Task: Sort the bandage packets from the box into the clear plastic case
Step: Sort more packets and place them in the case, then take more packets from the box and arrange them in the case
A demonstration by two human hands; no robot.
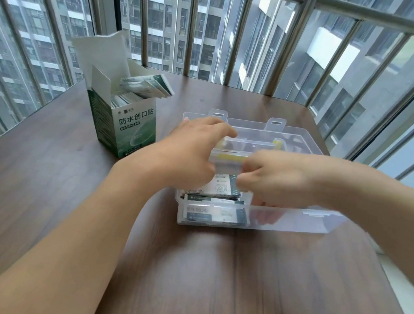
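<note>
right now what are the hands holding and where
Both hands, left and right, pinch a packet by its top edge over the case.

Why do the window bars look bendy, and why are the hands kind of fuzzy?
In the head view, the wide-angle lens curves the window bars near the edges; the left hand and right hand show blur over the clear plastic case, while the box print stays sharp.

- The left hand (190,151) covers the left part of the clear case (284,223) and the top packets (218,187).
- The right hand's (275,180) fingers (246,180) are motion-blurred; their hold cannot be told.
- Print on the packets in the box (130,123) is too small to read.
</note>
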